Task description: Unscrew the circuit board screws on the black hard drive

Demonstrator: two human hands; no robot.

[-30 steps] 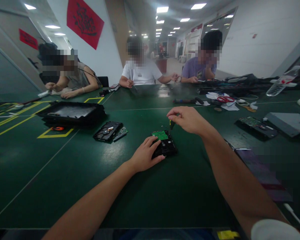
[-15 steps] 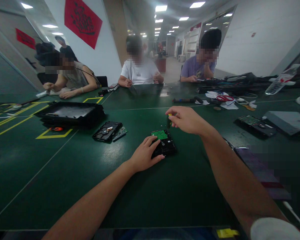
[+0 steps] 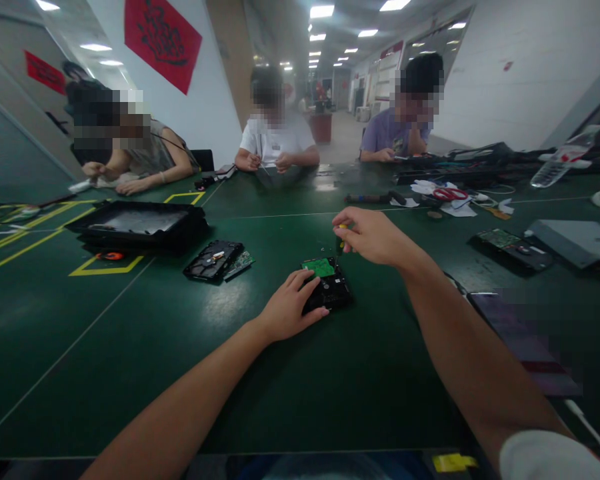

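A black hard drive (image 3: 336, 293) with a green circuit board (image 3: 319, 268) lies on the dark green table in front of me. My left hand (image 3: 291, 303) holds it from the left, fingers spread over its side and thumb along the near edge. Above the drive's far right corner, my right hand (image 3: 367, 235) pinches a screwdriver (image 3: 340, 243) with a yellow and dark handle, held upright. Its tip is too small to make out. Tiny bits, perhaps screws, lie just beyond the drive. Left of it sits another opened drive (image 3: 213, 261) beside a loose circuit board (image 3: 239, 265).
A black tray (image 3: 140, 227) stands at left. To the right are another hard drive (image 3: 513, 250), a grey box (image 3: 580, 243) and a tablet-like device (image 3: 523, 343). Scissors (image 3: 450, 194), papers and a plastic bottle (image 3: 565, 160) lie farther back. Three people sit across the table.
My hands, the drive and the screwdriver stay nearly in place. Across the table, the middle person's hands have come together, and a person standing at the back left has shifted left.
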